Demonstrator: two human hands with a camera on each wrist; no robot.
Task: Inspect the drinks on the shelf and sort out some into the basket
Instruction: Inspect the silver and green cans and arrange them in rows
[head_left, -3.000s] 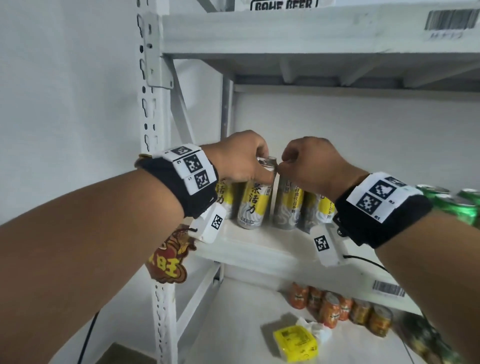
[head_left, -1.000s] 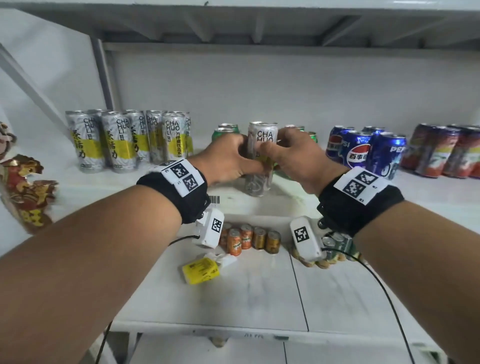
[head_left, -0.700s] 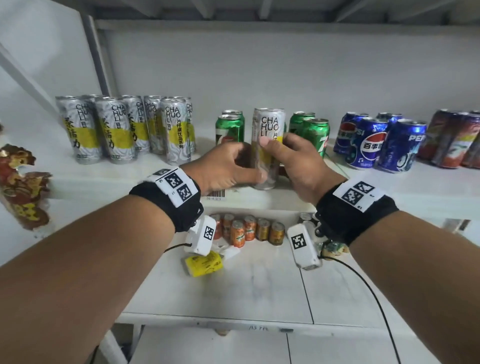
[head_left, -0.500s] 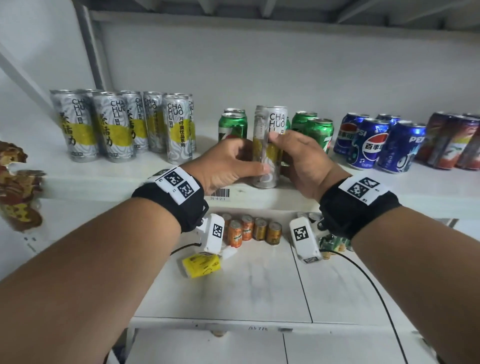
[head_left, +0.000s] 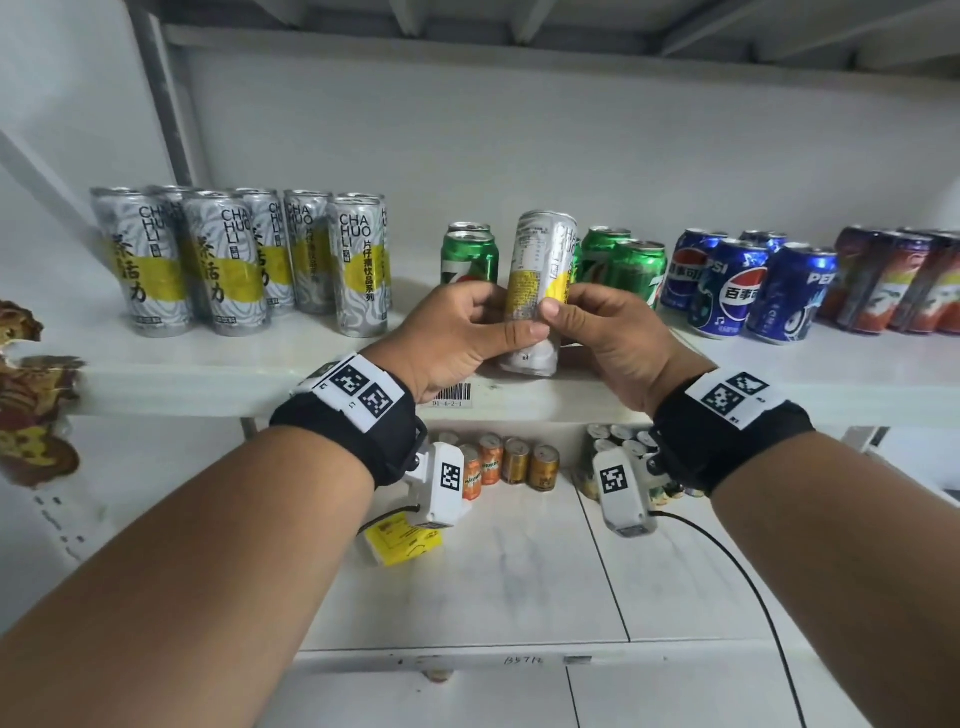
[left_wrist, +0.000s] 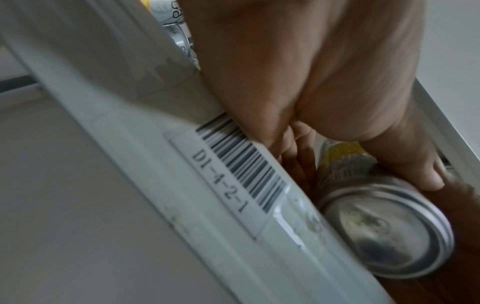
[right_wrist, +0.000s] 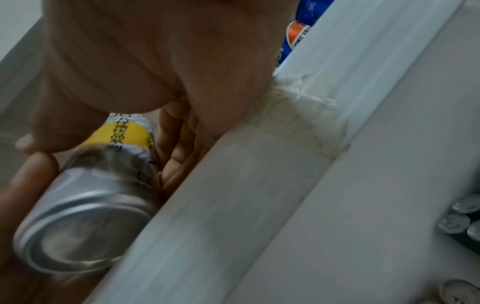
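The tall silver-and-yellow can (head_left: 540, 291) is held in front of the shelf edge (head_left: 208, 379), tilted with its top leaning slightly right and its fine-print side facing the head camera. Its round base shows in both wrist views (left_wrist: 384, 232) (right_wrist: 78, 232), clear of the shelf board, so it is off the shelf surface. The left hand (head_left: 457, 332) grips the can's lower half from the left, thumb laid across the front and fingers wrapped behind; the right hand (head_left: 608, 332) grips it from the right, thumb tip pressed on the yellow band. The 2 thumbs almost meet on the can's front. The fingers behind the can are hidden in the head view, and both wrist views are blurred, so the print cannot be read there.

Both forearms reach forward and slightly up, each with a black wristband carrying white marker tags and a small white camera unit under the wrist.

On the shelf behind, a group of matching tall cans (head_left: 239, 260) stands at the left, green cans (head_left: 470, 257) sit just behind the hands and partly hidden by them, blue Pepsi cans (head_left: 737, 286) stand to the right, and reddish cans (head_left: 898, 280) are cut off at the right edge. A barcode label (head_left: 452, 396) reading D1-4-2-1 is on the shelf edge. On the lower shelf are small orange cans (head_left: 511, 460) and a yellow packet (head_left: 402, 538), partly hidden by the left wrist unit.
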